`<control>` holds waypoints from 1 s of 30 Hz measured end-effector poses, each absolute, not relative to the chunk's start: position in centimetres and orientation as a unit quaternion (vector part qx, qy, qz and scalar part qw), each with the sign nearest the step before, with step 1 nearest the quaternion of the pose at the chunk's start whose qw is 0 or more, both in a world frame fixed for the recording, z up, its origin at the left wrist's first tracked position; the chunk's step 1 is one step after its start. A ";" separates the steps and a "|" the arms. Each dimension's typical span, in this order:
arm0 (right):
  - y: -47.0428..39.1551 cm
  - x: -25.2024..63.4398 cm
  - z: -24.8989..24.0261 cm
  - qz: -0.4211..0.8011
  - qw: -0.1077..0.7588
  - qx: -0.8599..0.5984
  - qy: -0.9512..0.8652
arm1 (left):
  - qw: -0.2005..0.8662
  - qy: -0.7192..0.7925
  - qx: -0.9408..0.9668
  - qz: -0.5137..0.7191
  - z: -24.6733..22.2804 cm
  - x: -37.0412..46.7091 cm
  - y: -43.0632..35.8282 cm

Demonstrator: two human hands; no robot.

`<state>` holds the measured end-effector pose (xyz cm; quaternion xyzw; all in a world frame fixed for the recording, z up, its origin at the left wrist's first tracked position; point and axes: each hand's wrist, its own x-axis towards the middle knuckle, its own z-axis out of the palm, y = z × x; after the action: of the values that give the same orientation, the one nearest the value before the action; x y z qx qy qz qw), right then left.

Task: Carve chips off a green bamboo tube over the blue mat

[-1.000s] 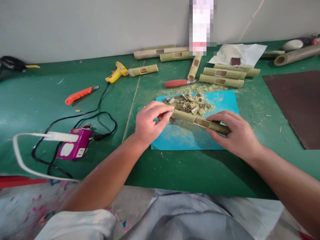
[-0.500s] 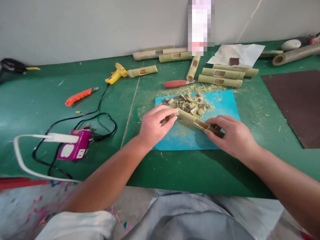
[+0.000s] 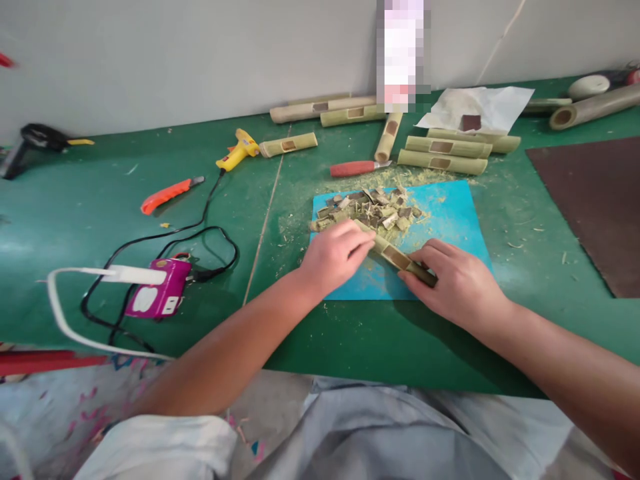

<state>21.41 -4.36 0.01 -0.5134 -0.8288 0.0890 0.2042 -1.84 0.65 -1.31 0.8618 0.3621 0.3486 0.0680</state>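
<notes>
A pale green bamboo tube [image 3: 380,244] with a rectangular window cut in its side slants above the blue sheet [image 3: 450,220]. My left hand [image 3: 334,257] has its fingers closed round the upper left part, hiding some of it. At the lower right end, my right hand [image 3: 455,277] grips the tube between thumb and fingers, just past the window. Behind the tube, a heap of bamboo chips and shavings [image 3: 373,207] lies on the sheet. A red-handled knife [image 3: 353,169] rests beyond the heap.
Several windowed bamboo tubes [image 3: 443,162] lie toward the wall. On the left are a yellow corded tool [image 3: 237,152], an orange cutter [image 3: 167,195] and a purple power block [image 3: 160,288] with looping cables. A dark brown sheet [image 3: 590,207] lies at the right.
My left hand has moved right along the tube, toward the window, and its fingers are closed more round it. My right hand and the tube's lower end have shifted slightly left.
</notes>
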 end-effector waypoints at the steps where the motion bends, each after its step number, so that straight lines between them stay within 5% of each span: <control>1: -4.4 21.4 0.0 0.089 0.204 -0.513 -0.829 | 0.066 0.342 0.874 0.338 -1.4 -1.7 0.6; 30: -4.8 20.9 -0.2 0.032 0.206 -0.499 -0.841 | -0.018 0.343 0.879 0.330 -1.4 -1.8 1.0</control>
<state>20.89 -4.81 -0.23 -0.4989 -0.8413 0.0319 0.2060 -1.76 0.95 -1.37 0.8792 0.3428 0.3304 -0.0181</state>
